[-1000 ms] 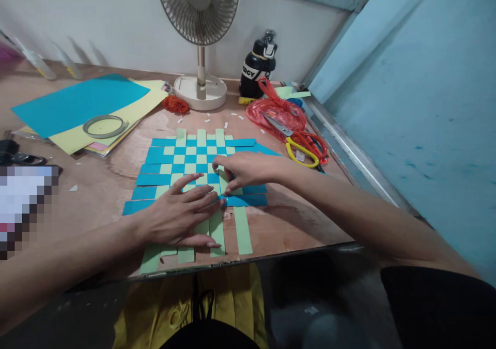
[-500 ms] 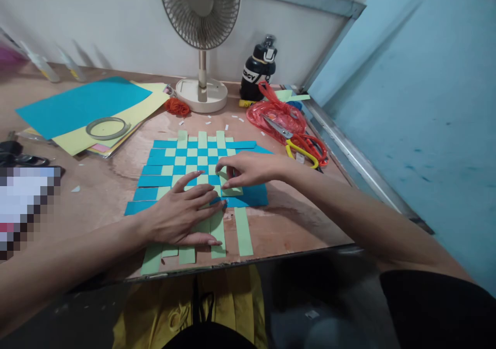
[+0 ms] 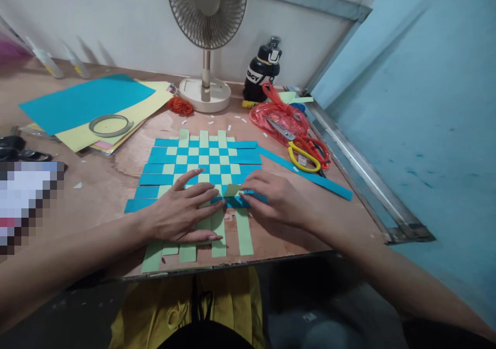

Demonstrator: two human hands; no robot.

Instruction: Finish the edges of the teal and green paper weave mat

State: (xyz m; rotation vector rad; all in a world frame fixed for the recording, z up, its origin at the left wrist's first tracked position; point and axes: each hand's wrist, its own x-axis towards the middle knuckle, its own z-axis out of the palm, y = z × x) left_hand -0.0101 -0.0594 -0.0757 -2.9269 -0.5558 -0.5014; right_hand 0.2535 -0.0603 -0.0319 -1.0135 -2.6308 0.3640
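Note:
A mat of blue and light green paper strips (image 3: 203,157) lies on the table in a checkerboard weave. My left hand (image 3: 186,207) rests flat across its lower middle, fingers spread over the strips. At the mat's lower right, my right hand (image 3: 277,199) pinches a light green paper strip (image 3: 232,190), whose short end stands raised over the blue. Farther down, another visible length of green strip (image 3: 244,232) runs out toward the table's front edge. Loose green ends (image 3: 188,253) also stick out below my left hand. A separate blue strip (image 3: 325,181) lies to the right.
Yellow-and-red-handled scissors (image 3: 304,155) lie by a red plastic bag (image 3: 279,114). Behind are a fan (image 3: 205,98) and black bottle (image 3: 261,75). Blue sheets (image 3: 85,103) and a tape roll (image 3: 110,125) are at left, near a blurred-out device (image 3: 27,199).
My right hand has moved right and slightly down from the mat, uncovering woven squares and the separate blue strip. The green strip's end now stands up. My left hand stays put.

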